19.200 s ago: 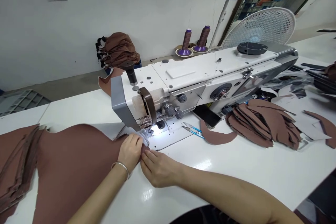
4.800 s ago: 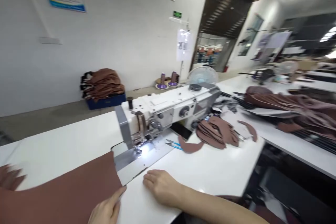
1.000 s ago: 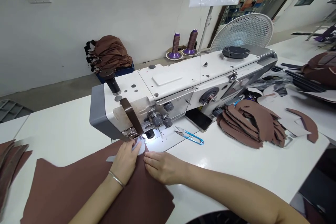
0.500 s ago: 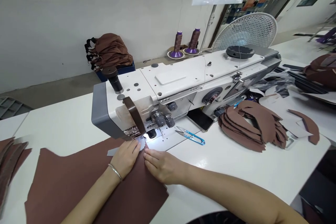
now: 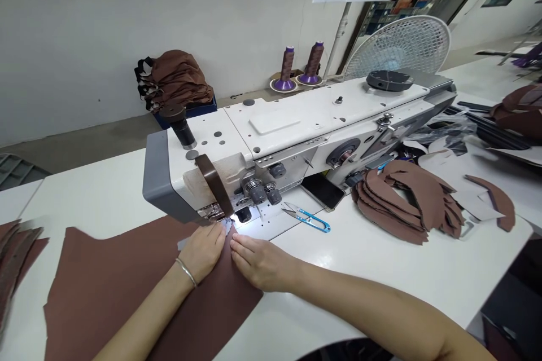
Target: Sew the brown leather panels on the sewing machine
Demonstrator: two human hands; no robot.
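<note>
A large brown leather-like sheet (image 5: 105,287) lies on the table, its far edge under the needle area of a white sewing machine (image 5: 279,124). My left hand (image 5: 204,251), with a bracelet at the wrist, presses and grips the sheet just in front of the lit presser foot, fingers close together. A pale grey strip (image 5: 182,243) pokes out beside that hand, mostly hidden under it. My right hand (image 5: 258,262) pinches the sheet's right edge between thumb and fingers, close to the foot. Both sets of fingertips are partly hidden.
Blue thread snips (image 5: 307,219) and a dark phone (image 5: 324,190) lie right of the needle. Stacked brown cut pieces (image 5: 406,203) sit farther right, others (image 5: 21,265) at far left. Two thread cones (image 5: 288,67) and a fan (image 5: 400,48) stand behind the machine.
The brown sheet has moved forward toward the needle, its right corner now closer to my right hand. Less of the pale strip shows. Both hands stay close to the presser foot.
</note>
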